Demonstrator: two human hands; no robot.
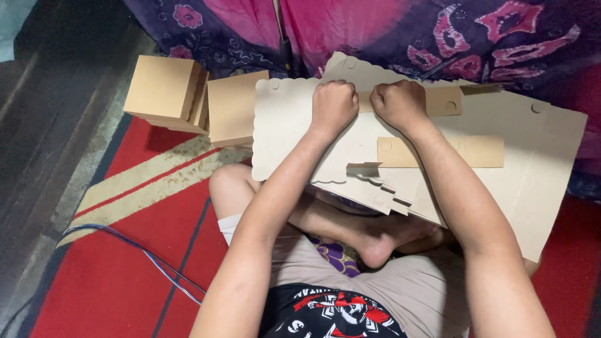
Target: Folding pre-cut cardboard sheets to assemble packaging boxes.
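A stack of flat, pale cardboard box blanks (285,125) with scalloped edges lies across my crossed legs. My left hand (333,103) and my right hand (398,102) are both closed into fists, side by side, pressing down on the far part of the top sheet. Between and under the fists a narrow brown flap (443,100) of the cardboard is folded over. A second brown strip (482,151) shows further down the sheet, right of my right forearm. What the fingers pinch is hidden under the fists.
Two folded brown cardboard boxes (164,91) (233,107) stand at the left on a red mat with beige stripes (125,250). A purple and pink patterned cloth (375,31) lies behind the sheets. A blue cable (141,250) runs over the mat at the left.
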